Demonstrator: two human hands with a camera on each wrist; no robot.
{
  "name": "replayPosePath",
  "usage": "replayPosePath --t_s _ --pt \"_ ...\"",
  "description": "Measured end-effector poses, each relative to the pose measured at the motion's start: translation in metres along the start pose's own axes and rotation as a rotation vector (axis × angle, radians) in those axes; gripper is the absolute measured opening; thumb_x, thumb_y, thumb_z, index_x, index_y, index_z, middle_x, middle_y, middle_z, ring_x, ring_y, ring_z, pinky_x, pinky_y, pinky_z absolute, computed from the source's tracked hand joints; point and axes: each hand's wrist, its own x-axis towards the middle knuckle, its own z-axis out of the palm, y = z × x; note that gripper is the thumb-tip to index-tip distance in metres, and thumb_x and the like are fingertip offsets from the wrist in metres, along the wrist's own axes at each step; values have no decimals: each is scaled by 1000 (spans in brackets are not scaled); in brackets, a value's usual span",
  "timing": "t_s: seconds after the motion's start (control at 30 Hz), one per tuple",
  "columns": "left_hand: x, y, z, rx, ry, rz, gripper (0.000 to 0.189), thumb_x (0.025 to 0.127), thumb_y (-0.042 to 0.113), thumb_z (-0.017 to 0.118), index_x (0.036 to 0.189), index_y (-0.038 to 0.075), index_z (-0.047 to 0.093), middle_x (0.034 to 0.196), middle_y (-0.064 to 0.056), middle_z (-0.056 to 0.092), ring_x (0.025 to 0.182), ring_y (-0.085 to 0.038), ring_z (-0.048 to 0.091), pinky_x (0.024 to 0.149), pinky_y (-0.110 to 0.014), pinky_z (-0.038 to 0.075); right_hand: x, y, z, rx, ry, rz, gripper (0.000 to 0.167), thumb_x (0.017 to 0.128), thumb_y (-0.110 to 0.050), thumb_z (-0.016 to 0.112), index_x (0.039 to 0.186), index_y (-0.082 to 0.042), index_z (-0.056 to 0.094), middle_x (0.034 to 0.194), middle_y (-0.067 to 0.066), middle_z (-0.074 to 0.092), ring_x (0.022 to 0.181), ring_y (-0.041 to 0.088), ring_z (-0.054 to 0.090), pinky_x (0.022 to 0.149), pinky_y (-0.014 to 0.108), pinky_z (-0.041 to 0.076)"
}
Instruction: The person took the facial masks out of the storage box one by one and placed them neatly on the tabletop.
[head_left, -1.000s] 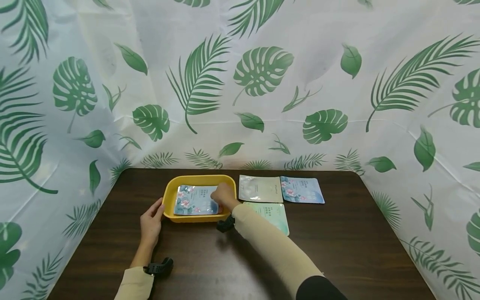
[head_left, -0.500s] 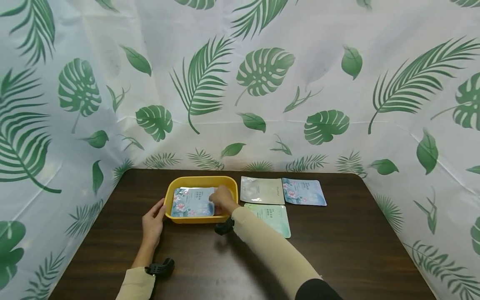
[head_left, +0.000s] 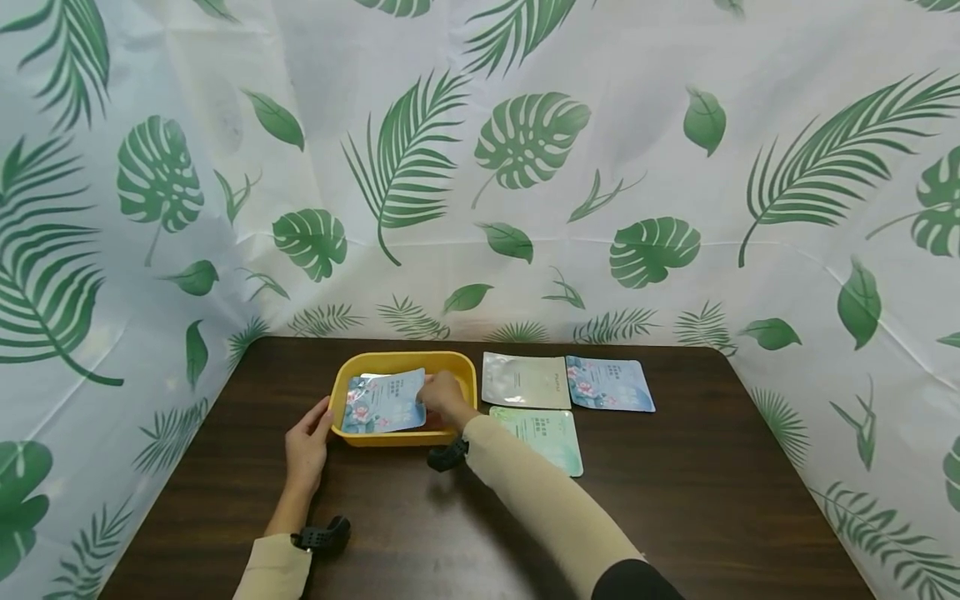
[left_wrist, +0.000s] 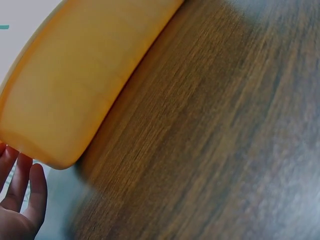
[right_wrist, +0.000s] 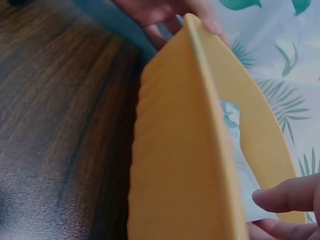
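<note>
In the head view, a yellow plastic tray [head_left: 401, 440] sits at the back left of the dark table. My left hand [head_left: 306, 450] holds its left end by the rim; in the right wrist view, fingers [right_wrist: 214, 25] come over that corner. Inside the tray, my right hand [head_left: 447, 398] pinches the right edge of a blue floral face mask sachet [head_left: 381, 403], which lies tilted. The right wrist view has the thumb [right_wrist: 280, 196] on top of the sachet [right_wrist: 242, 167] and fingers beneath. A pale edge shows behind the sachet, and something reddish partly shows beside it.
Right of the tray lie a silvery-beige sachet [head_left: 525, 381], another blue floral sachet [head_left: 611, 384] and a green sachet [head_left: 543, 437] partly behind the right sleeve. A leaf-print cloth [head_left: 525, 167] hangs behind the dark wood table [head_left: 690, 500].
The blue sachet has shifted slightly left in the tray and turned, its right side now higher, with the right hand following. The left hand stays at the tray's left end.
</note>
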Motion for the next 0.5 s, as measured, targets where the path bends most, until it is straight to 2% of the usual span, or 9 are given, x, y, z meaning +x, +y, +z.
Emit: replayPosePath --t_s 0.1,0.23,0.5 --pt "0 1 0 -1 0 -2 51 102 33 48 146 8 44 153 -12 42 137 -23 42 78 3 41 0 0 2 -21 8 -29 22 84 4 63 105 4 68 99 14 68 77 22 64 71 39 61" --pt "0 1 -1 -2 -2 -12 51 103 33 48 147 8 44 153 -12 41 137 -24 41 77 3 42 2 2 3 -53 65 -76 23 81 5 67 104 6 70 100 15 69 79 21 61 74 35 60" --pt "1 1 0 -7 2 -11 50 103 31 48 146 7 44 153 -12 42 136 -23 42 77 2 42 3 3 3 -28 119 -103 20 79 5 70 99 7 72 97 15 72 77 19 64 68 32 59"
